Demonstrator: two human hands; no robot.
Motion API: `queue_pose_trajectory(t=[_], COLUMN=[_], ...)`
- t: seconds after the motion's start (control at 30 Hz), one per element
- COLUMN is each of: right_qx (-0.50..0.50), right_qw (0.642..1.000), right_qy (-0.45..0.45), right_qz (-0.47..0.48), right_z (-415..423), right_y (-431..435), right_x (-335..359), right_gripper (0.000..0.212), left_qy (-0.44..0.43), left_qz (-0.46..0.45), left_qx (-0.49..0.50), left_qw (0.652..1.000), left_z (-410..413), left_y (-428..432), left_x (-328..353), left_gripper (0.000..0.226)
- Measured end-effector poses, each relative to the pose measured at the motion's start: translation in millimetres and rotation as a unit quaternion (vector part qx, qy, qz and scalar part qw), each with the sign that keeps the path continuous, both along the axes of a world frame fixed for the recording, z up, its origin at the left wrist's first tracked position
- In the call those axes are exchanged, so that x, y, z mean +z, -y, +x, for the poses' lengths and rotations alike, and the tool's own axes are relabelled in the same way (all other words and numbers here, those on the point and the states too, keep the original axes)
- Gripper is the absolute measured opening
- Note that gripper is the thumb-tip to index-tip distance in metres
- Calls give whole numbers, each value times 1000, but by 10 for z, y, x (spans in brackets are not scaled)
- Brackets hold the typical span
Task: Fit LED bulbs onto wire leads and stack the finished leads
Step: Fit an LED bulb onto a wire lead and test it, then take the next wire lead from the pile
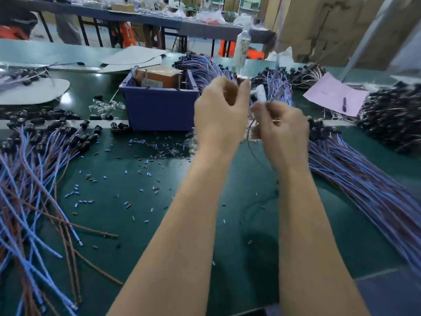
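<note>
Because the fitting needs both ends steadied close to the eyes, the wire lead (250, 143) is held up in the air just right of the blue bin (159, 106), clear of the surface (227, 224). The left grip (222, 110) is pinched together on a small dark piece at its fingertips, which looks like the socket end of the lead, though blur hides the detail. The right grip (281, 131) sits slightly lower with fingers curled in, apparently clamped on the thin wire, which loops down between the two wrists. Both forearms reach forward and up, nearly parallel, with the backs of the hands toward the camera and the fingertips angled in toward each other — a pose suited to pushing a bulb in.

Supplies lie within reach. Clear bulbs (107, 107) sit just left of the bin, and loose leads (34, 167) fan out further left. A long combed bundle of leads (341, 156) lies right of the bin — likely the finished stack, so the right grip could drop the lead there. Clipped bits of insulation (145, 160) litter the surface in front of the bin.
</note>
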State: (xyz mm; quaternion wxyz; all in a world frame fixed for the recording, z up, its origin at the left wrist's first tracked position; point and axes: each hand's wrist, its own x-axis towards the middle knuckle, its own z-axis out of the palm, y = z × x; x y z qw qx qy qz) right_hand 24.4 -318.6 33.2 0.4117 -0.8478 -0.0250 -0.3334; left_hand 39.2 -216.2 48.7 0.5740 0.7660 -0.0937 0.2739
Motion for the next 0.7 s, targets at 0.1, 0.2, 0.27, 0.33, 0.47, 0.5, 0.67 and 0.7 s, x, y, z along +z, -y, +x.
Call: queue_pose_trajectory(t=[0.1,0.2,0.27,0.33,0.47,0.5,0.67,0.7], right_qx=[-45,-42,-73,-120,-175,-159,-87,-94], right_qw=[951,855,833,827,771,735,607,606], right_qy=[96,139,154,147,65,59,89,86], right_qz=[292,498,526,529,609,656,785,785], right_z=[-94,-197,-303,-397,-528,-547,-553,-537], right_y=[317,591,800,978,1411,1491,1679,1676], right_x=[64,17,-82,-214,-436,-481,-716,-737], right_gripper=[28,27,26,29,37,37,33,31], left_qy=[-243,-381,-340,-289,-287,-321,-424,-420], left_qz=[7,-217,-369,-385,-257,-250,-161,-165], left_qx=[-146,-328,-348,-338,-306,-307,-312,-310], left_qw=[959,837,792,809,871,860,835,837], left_z=[-142,-209,-160,-47,-5,8,69,64], left_y=[421,895,1155,1361,1910,2026,2331,2331], left_x=[-147,-271,-260,-259,-379,-449,-798,-836], left_gripper=[66,61,40,31,33,34,17,21])
